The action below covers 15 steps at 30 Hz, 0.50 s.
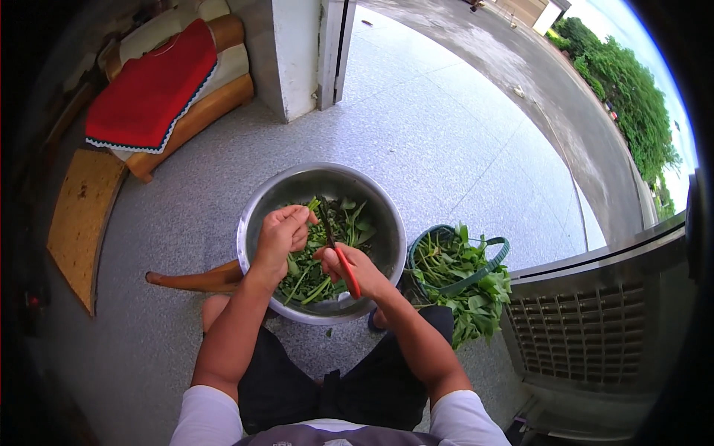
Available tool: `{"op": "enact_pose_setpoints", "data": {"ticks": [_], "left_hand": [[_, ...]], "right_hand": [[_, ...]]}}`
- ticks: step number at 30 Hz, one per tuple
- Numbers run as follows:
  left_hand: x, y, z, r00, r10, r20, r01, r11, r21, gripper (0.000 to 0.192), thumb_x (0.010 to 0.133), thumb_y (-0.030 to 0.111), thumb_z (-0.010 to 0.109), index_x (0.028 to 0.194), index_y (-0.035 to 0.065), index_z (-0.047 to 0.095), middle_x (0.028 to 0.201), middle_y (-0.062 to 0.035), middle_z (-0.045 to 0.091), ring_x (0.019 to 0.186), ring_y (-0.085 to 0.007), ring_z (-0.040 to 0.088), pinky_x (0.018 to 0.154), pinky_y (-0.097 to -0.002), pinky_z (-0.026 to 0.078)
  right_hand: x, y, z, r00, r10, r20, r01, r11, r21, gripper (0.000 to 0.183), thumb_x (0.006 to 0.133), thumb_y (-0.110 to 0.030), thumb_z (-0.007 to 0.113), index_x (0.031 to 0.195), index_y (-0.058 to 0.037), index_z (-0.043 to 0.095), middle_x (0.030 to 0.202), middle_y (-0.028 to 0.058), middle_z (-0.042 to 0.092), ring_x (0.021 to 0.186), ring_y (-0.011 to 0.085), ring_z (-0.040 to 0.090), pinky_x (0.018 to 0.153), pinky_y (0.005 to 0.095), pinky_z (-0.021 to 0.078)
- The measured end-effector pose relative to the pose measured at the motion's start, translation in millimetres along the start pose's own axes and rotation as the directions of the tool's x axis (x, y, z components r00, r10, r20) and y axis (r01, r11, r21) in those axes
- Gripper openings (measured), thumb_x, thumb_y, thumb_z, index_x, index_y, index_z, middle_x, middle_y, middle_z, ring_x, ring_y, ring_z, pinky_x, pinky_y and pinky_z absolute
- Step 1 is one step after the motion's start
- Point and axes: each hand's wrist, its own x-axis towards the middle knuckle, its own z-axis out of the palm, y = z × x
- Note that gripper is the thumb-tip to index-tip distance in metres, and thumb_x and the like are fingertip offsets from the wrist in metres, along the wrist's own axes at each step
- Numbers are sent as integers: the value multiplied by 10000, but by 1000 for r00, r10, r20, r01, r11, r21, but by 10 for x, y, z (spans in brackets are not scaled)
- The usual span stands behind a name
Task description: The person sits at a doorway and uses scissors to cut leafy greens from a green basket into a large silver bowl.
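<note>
A wide stainless steel basin (pixel 393 223) stands in front of me with cut leafy greens (pixel 318 290) inside. Over its left part, my left hand (pixel 281 237) pinches a small bunch of green stems (pixel 315 204), whose ends stick out past the fingertips. My right hand (pixel 354 270) grips red-handled scissors (pixel 348 273), their dark blades pointing up and away, just right of the stems. Whether the blades are apart is hard to tell. To the right of the basin, a green basket (pixel 493 265) with a hoop handle is heaped with leafy stems (pixel 477 312), some hanging over its side.
Behind the basin's left side, a curved wooden leg (pixel 189 280) lies low. A wooden sofa (pixel 195 122) with a red cloth (pixel 156 89) and a wooden board (pixel 83 223) are at left. A metal door with a grille (pixel 580 329) stands right, beyond the basket.
</note>
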Motion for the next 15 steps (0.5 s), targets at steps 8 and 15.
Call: {"op": "enact_pose_setpoints", "data": {"ticks": [8,15], "left_hand": [[-5,-76,12,994,94,-53,-72,944,322,239,938,164,562,782,1,642,560,90,407,483,-3,326,442,-201,245],[-8,-52,39,994,103,-21,-89,928,361,241,936,162,553,771,8,638,568,90,403,504,-5,327,454,-201,254]], "right_hand": [[-25,-98,27,999,0,-32,-1,1000,-17,476,942,-490,537,953,-16,586,728,-4,525,634,81,495,583,239,423],[-94,-247,21,999,30,-15,-29,998,52,460,935,-487,560,806,-46,562,590,-38,455,495,65,415,464,230,347]]}}
